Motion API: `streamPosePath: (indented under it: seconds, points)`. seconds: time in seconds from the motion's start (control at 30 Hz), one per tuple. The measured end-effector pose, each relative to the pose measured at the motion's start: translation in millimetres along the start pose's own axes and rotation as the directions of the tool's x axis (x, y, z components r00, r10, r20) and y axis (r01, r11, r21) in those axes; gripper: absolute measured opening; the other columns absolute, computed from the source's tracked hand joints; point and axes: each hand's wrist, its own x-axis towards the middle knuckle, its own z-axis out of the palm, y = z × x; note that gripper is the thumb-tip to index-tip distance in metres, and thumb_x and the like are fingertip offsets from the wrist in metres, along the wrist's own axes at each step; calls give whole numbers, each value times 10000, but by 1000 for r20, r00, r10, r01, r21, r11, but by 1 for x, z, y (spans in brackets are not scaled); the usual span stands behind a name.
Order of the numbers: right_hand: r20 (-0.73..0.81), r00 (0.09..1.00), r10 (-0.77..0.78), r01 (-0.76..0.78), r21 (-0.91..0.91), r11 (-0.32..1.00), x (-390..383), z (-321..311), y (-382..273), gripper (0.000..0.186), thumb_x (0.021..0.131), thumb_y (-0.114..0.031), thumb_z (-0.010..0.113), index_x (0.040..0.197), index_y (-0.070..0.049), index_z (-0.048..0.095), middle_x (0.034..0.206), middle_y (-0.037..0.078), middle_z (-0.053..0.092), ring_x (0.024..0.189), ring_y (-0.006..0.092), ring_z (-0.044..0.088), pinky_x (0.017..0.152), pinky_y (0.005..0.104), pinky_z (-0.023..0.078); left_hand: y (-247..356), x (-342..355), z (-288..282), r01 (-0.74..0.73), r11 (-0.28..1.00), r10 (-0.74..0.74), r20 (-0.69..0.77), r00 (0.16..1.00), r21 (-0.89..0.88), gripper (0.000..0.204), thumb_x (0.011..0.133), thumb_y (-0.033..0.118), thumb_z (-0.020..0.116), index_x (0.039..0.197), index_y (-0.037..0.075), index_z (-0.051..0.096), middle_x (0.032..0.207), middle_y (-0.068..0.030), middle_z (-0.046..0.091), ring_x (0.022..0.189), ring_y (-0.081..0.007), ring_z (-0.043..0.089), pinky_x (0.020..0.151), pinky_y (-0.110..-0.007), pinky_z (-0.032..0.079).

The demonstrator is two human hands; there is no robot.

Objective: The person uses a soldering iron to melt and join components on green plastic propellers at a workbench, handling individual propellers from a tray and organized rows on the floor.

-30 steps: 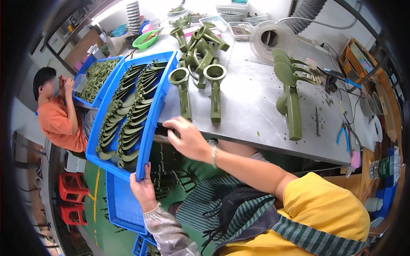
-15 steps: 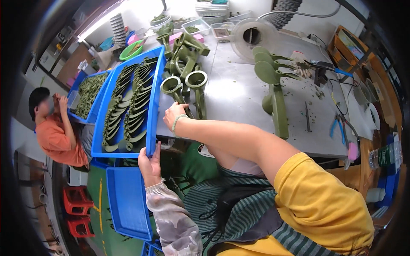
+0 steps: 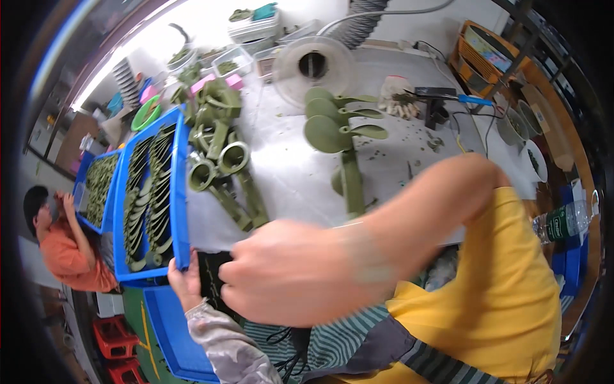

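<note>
At the front right corner of a blue tray, my left hand is closed on the rim. Rows of thin, curved dark-green pieces lie in this tray. My right hand is raised close to the camera, blurred, with its fingers curled in. Whether it holds anything is hidden. Behind it on the metal table lie several olive-green moulded parts with ring-shaped ends. Further right stands a green part with round discs and curved paddles.
A clear funnel-like hood, a white glove and a blue-handled tool are on the table. At left, a person in orange works by another blue tray. Red stools stand on the floor.
The view has swung right, shifting the scene leftward. My right hand has left the ring-ended parts and come nearer to the camera. My left hand keeps hold of the tray rim.
</note>
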Motion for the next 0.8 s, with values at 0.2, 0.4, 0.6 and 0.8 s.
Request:
streamPosePath:
  seconds: [0.2, 0.4, 0.6, 0.8]
  points:
    - [-145, 336, 931, -388, 879, 277, -248, -100, 61, 305, 953, -314, 558, 863, -50, 684, 643, 19, 615, 444, 29, 514, 340, 172, 338, 8, -13, 25, -11, 995, 0, -104, 995, -99, 422, 930, 153, 450, 1226, -148, 456, 1195, -278, 551, 1112, -404, 556, 968, -469, 500]
    - [42, -496, 867, 443, 871, 212, -439, -31, 138, 349, 811, -306, 756, 957, -40, 584, 789, 61, 497, 627, 128, 468, 555, 236, 446, 7, -17, 57, 0, 997, -16, -212, 977, -77, 377, 928, 93, 414, 1193, -168, 468, 1182, -278, 566, 1095, -410, 570, 978, -498, 490]
    - [-71, -503, 862, 482, 804, 348, -497, -23, 222, 294, 787, -249, 784, 887, -59, 582, 740, 61, 472, 690, 139, 477, 589, 273, 463, 19, -27, 38, -16, 999, 21, -120, 993, 43, 388, 943, 156, 474, 1172, -157, 472, 1151, -304, 561, 1068, -402, 574, 988, -485, 474]
    - [-56, -452, 890, 365, 899, 241, -560, -19, 264, 325, 848, -151, 717, 1043, 42, 544, 903, 114, 520, 753, 152, 548, 650, 254, 522, 14, -68, 91, 181, 826, 62, -406, 912, 534, 781, 884, 605, 512, 1219, -100, 467, 1091, -252, 577, 999, -359, 638, 847, -389, 558]
